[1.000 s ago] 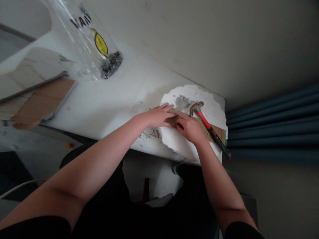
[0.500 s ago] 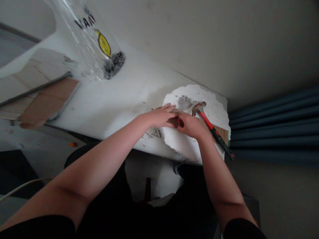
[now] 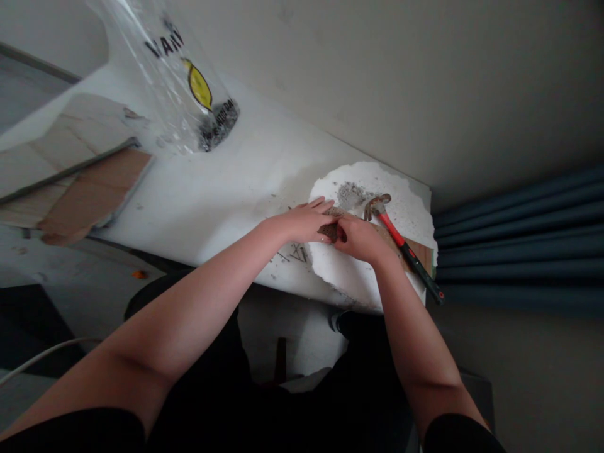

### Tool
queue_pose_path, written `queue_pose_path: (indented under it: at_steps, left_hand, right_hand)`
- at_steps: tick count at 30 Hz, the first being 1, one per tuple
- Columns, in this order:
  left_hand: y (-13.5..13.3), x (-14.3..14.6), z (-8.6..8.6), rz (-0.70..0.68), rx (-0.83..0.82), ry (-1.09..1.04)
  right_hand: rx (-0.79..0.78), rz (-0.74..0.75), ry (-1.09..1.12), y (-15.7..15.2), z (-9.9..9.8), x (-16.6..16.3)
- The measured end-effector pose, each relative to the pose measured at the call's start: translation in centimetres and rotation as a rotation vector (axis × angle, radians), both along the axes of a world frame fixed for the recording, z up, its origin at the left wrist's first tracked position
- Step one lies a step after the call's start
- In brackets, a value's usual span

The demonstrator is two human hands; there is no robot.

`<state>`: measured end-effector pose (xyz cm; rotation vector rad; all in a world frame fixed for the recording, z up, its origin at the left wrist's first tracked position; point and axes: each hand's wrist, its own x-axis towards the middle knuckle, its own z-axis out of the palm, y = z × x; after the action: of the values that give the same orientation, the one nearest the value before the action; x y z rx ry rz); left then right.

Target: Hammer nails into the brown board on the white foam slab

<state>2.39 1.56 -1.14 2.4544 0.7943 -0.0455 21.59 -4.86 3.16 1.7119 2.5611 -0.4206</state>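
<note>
My left hand (image 3: 309, 220) lies with its fingers stretched out on the near-left end of a brown, rough-looking piece (image 3: 327, 231). My right hand (image 3: 353, 236) is closed beside it, fingertips pinched together at the piece's surface. Whatever sits in that pinch is hidden or too small to name. Beneath both hands is a white sheet with ragged edges (image 3: 358, 274). A claw hammer (image 3: 406, 251) with a red and black handle rests to the right of my right hand, its head toward the wall. Grey crumbs (image 3: 350, 195) are scattered beyond my hands.
Several thin dark nail-like bits (image 3: 298, 253) lie left of the sheet on the white table (image 3: 226, 201). A clear plastic bag (image 3: 189, 94) with a lemon print and torn cardboard (image 3: 94, 189) are farther left. A blue curtain (image 3: 519, 239) hangs at the right.
The view has shifted very slightly. Both hands keep nearly the same place and pose at the brown piece, and the hammer has not moved.
</note>
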Motion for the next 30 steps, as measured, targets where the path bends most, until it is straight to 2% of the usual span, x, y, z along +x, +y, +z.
queue_pose_path:
  at_steps: [5,15,20,21,23,25,27,30]
  left_hand:
    - [0.0,0.0,-0.1,-0.002,0.006,0.003]
    - [-0.2,0.2,0.7,-0.002,0.008,0.042]
    - [-0.4,0.3,1.3,0.018,-0.005,0.041]
    - [-0.4,0.3,1.4,0.025,-0.017,0.048]
    - [-0.4,0.3,1.3,0.027,-0.038,0.050]
    - [-0.2,0.2,1.0,0.021,-0.041,0.040]
    - [-0.1,0.1,0.5,0.015,-0.026,0.022]
    - [-0.1,-0.1,0.3,0.012,-0.008,0.007]
  right_hand:
    - [-0.018,0.013,0.008,0.3,0.2,0.1]
    - [0.012,0.085,0.220,-0.8,0.6,2.1]
    - [0.166,-0.008,0.424,-2.2,2.9,2.7]
    - [0.183,0.015,0.446,-2.7,3.4,2.2]
    - [0.139,0.161,0.452,-4.1,3.7,0.5]
    - [0.059,0.327,0.365,-5.4,2.9,-1.9]
    - [0.021,0.452,0.177,-6.4,1.4,-4.3]
    - [0.039,0.437,-0.054,-7.1,-0.7,-6.5]
